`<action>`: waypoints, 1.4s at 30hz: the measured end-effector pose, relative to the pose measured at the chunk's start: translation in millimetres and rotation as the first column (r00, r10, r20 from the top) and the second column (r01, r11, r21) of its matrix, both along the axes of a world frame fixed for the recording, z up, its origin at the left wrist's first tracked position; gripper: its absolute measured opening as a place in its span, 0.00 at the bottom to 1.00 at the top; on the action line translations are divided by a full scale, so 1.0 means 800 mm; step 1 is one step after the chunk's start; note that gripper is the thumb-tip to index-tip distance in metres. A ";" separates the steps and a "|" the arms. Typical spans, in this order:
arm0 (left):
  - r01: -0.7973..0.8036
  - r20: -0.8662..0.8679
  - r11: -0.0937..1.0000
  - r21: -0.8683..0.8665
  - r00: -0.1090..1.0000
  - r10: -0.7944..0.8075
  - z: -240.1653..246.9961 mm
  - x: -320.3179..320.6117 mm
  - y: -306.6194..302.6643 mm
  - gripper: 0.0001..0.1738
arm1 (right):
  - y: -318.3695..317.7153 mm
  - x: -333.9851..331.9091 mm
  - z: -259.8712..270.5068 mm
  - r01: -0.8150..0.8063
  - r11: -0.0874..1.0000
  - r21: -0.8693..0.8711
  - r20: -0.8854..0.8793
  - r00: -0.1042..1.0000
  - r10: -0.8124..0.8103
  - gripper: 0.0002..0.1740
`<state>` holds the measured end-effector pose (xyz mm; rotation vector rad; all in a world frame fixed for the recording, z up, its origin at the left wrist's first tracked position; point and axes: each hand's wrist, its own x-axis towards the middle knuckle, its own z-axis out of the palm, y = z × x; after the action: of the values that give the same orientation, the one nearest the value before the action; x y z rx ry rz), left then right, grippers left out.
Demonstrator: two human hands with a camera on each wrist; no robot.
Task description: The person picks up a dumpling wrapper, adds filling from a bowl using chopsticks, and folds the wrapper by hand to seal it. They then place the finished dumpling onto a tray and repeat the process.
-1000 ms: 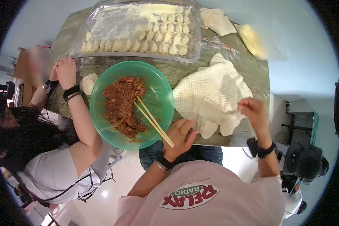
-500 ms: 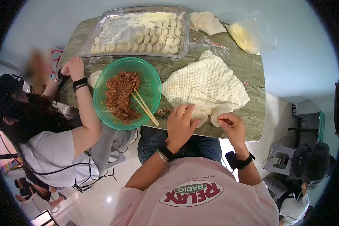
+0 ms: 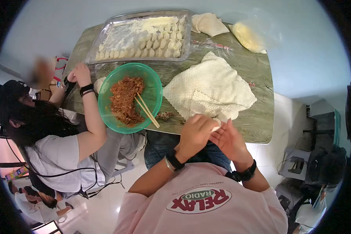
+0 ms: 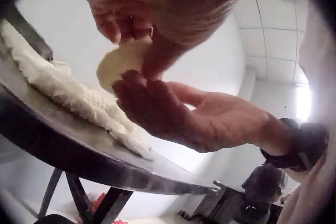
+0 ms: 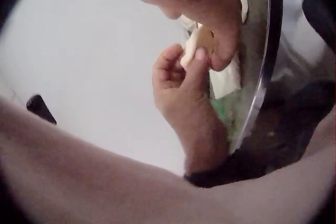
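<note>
Between the fingers and thumb of my left hand (image 3: 195,132) is a pale round dumpling wrapper (image 4: 118,64), pinched just off the table's front edge. It bends slightly in the right wrist view. My right hand (image 3: 232,144) comes in from the right, palm turned up, its fingertips at the wrapper's lower edge and its thumb held apart. Another wrapper (image 3: 232,114) pokes out from the front of a cream waffle cloth (image 3: 210,82) just beyond the hands. To the left, a green bowl (image 3: 156,91) holds brown minced filling (image 3: 124,99) with chopsticks (image 3: 147,111) leaning in it.
A metal tray (image 3: 124,31) with rows of dumplings (image 3: 156,43) lies at the back. Beside it are a folded pale dough sheet (image 3: 208,24) and a bag of yellowish flour (image 3: 247,37). Another person (image 3: 58,152) sits at the left, hands at the table edge.
My right hand first came down from the cloth's right side to the wrappers, then moved left to my left hand. The left hand now holds a wrapper, lifted off the table.
</note>
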<state>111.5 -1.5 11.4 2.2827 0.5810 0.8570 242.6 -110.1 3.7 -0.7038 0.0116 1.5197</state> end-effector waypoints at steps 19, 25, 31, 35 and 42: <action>0.483 0.363 -0.187 -0.855 0.816 0.449 -0.026 -0.082 0.004 0.18 | 0.135 -0.042 0.063 -0.383 0.918 0.098 0.970 -0.168 -0.174 0.23; 0.462 0.262 -0.225 -0.858 0.770 0.581 -0.020 -0.105 0.004 0.15 | 0.196 -0.088 0.054 -0.777 0.621 0.101 0.731 -0.365 -0.577 0.20; 0.489 0.293 -0.227 -0.842 0.768 0.569 -0.021 -0.118 0.006 0.18 | 0.240 -0.107 0.039 -0.748 0.646 0.153 0.921 -0.128 -0.367 0.10; 0.484 0.304 -0.233 -0.844 0.788 0.535 -0.023 -0.124 0.007 0.18 | 0.267 -0.098 0.043 -0.569 0.763 0.306 0.938 0.041 -0.345 0.07; 0.499 0.307 -0.215 -0.840 0.762 0.571 -0.024 -0.131 0.007 0.19 | 0.270 -0.068 0.050 -0.310 0.944 0.112 0.955 0.297 -0.016 0.12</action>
<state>6.6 4.4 -7.8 0.1888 0.6011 0.6341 188.5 105.9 43.7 -1.3207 -1.2269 0.9967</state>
